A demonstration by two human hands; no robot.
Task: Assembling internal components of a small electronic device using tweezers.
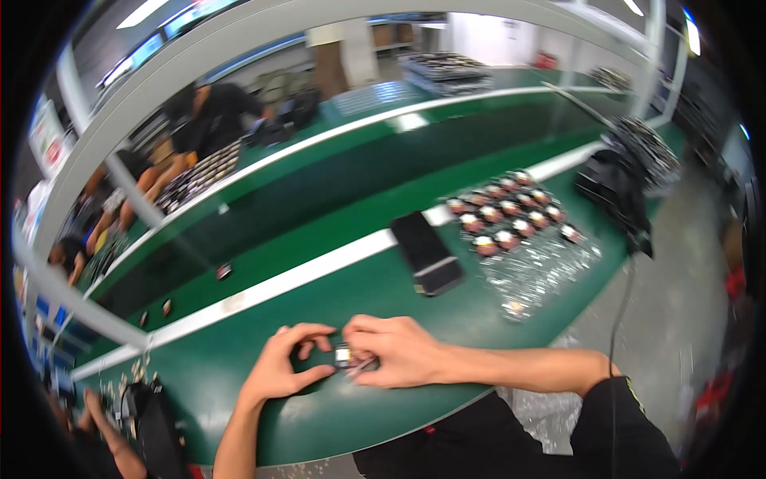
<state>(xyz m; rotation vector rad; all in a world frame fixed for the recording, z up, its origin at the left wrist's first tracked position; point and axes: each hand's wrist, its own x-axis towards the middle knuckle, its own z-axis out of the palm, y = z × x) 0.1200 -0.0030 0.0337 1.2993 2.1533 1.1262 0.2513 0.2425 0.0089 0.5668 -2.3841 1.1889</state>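
My right hand point(400, 349) is closed on a small dark part point(343, 356) with a white patch on top, just above the green bench; the fingers cover much of it. To its left my left hand point(286, 363) is open, thumb and fingers curved apart, with the thumb tip close to the part. Whether that thumb touches it I cannot tell. Beyond my hands lies a black rectangular case point(427, 254). At the right a clear plastic tray point(538, 275) carries several similar-looking small round parts point(490, 214) in rows in its far pockets.
A white rail point(299, 273) separates the bench from a green conveyor belt point(303, 227), where a few small parts point(224, 271) lie. A black bag point(610, 180) and stacked trays point(645, 152) stand far right, a cable point(626, 307) hanging down. Other people point(211, 116) sit at left.
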